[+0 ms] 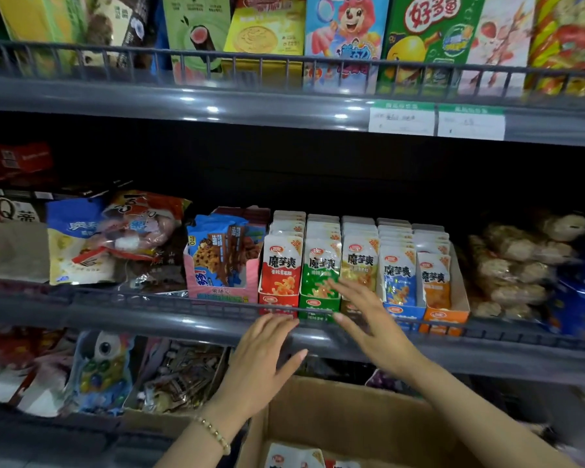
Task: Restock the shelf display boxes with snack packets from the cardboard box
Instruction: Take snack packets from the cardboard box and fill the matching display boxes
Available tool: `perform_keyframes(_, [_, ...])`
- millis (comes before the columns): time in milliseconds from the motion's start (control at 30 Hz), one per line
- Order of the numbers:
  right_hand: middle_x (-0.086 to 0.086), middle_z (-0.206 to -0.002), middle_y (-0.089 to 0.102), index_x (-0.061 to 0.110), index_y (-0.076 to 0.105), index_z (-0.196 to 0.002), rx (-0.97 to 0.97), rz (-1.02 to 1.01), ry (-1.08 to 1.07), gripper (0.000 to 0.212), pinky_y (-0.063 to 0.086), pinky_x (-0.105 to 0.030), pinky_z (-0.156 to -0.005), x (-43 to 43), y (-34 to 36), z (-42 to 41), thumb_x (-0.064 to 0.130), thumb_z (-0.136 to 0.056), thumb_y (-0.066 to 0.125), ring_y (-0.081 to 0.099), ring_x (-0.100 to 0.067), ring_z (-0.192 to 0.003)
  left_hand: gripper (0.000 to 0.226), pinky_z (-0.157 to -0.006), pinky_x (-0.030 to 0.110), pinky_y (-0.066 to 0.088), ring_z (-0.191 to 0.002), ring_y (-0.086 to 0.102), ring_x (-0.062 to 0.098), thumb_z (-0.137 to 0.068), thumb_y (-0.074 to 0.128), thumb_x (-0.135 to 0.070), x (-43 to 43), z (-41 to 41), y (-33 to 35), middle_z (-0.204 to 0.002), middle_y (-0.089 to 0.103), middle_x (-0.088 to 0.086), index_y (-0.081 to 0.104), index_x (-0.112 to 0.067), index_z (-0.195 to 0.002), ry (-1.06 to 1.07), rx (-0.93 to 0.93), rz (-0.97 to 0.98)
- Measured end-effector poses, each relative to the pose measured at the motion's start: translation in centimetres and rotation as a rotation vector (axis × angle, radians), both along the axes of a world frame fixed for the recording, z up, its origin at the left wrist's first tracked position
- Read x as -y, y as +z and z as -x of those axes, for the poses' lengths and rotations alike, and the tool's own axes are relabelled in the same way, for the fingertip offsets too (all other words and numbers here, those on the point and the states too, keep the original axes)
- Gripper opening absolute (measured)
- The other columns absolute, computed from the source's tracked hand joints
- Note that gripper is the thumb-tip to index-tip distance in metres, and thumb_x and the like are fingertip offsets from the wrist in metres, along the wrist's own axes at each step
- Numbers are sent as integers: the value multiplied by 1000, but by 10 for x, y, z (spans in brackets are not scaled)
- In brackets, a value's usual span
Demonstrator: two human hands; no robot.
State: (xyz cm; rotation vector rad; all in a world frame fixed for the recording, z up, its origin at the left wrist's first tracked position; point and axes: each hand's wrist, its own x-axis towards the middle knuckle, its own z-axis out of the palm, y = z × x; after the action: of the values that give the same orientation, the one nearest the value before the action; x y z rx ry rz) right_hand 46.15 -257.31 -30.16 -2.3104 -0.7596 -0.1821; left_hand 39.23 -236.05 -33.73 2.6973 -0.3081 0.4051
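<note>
Five display boxes stood touching in a row on the middle shelf, a little toward four o'clock from the centre of the view. Running toward three o'clock they were a red display box (pixel 278 300), a green display box (pixel 318 305), one mostly hidden behind the right hand, a blue display box (pixel 403 313) and an orange display box (pixel 444 319). Each held a tightly packed upright row of snack packets, with red-fronted packets (pixel 281 265), green-fronted packets (pixel 320 268) and yellow-fronted packets (pixel 358 261) leading the first three rows.

The left hand (pixel 260 363) was flat, its fingers straight and close together. Its fingertips lay on the grey shelf rail (pixel 183 319), directly at six o'clock of the red display box, and it held nothing. A beaded bracelet (pixel 213 434) circled its wrist.

The right hand (pixel 368 319) reached up from five o'clock with its fingers spread wide and nothing in its grasp. Its fingertips (pixel 338 287) lay over the front green packet. They seemed to touch it, though blur left the contact uncertain.

The cardboard box (pixel 352 417) sat open at six o'clock in the view, below the shelf and between the two forearms. A few loose packets (pixel 293 458) showed inside it at the frame's bottom edge.

At nine o'clock of the red display box stood a pink display box (pixel 222 285) of cookie packets. At one o'clock, two price labels (pixel 436 121) hung on the edge of the upper shelf.
</note>
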Motion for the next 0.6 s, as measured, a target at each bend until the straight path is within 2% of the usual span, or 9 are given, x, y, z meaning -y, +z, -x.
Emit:
perform_keyframes(67, [24,-148,27,48,31,-139,-67,2,-4,52,24,-25,-114,18,-19,20,52,-89,43,22,5,-138,61,-113,17,5,-138,12,-2,-91,25,-60,11,11,-8,-147,25,-20,25,-33,-145,-34,-49,-9])
perform_keyframes(167, [30,-139,35,49,38,-133,-161,-38,-38,45,40,-22,-104,42,-49,48,47,-89,48,39,5,-127,59,-113,20,10,-137,18,-1,-90,23,-61,25,25,-23,-144,30,-19,31,-33,-142,-80,-142,-18])
perform_keyframes(233, [30,-130,41,45,44,-126,-221,-88,-63,36,38,-15,-103,55,-69,66,37,-92,51,43,8,-121,67,-113,23,18,-134,26,0,-85,15,-66,34,33,-36,-140,36,-18,38,-33,-139,-108,-194,-46])
perform_keyframes(267, [27,-127,45,41,48,-124,-266,-108,-80,32,38,-15,-103,59,-79,74,33,-93,52,45,8,-118,67,-114,25,21,-133,29,1,-84,15,-67,38,36,-43,-138,38,-18,40,-33,-137,-116,-227,-70])
perform_keyframes(333, [18,-121,54,34,53,-119,-415,-135,-120,26,43,-14,-97,66,-100,85,28,-94,53,52,6,-111,55,-113,29,26,-133,32,3,-90,27,-62,45,40,-60,-138,42,-17,43,-33,-134,-127,-336,-86])
perform_keyframes(433, [12,-118,57,29,55,-115,-612,-43,-157,20,42,-4,-84,70,-136,90,26,-95,52,56,-1,-107,47,-109,34,35,-132,37,12,-95,36,-55,56,39,-90,-137,47,-10,48,-29,-131,-142,-508,-79])
perform_keyframes(500, [4,-118,57,19,54,-120,-752,5,-172,24,41,-1,-75,67,-160,92,23,-96,52,56,-7,-108,46,-102,35,40,-125,45,17,-97,34,-53,61,37,-108,-133,51,-3,52,-24,-129,-140,-639,-120])
perform_keyframes(600, [-13,-115,58,-1,50,-125,-829,111,-200,34,42,-3,-62,58,-190,99,16,-95,54,53,-7,-84,45,-97,34,42,-119,51,24,-99,31,-47,65,39,-135,-132,54,6,53,-18,-125,-129,-843,-171])
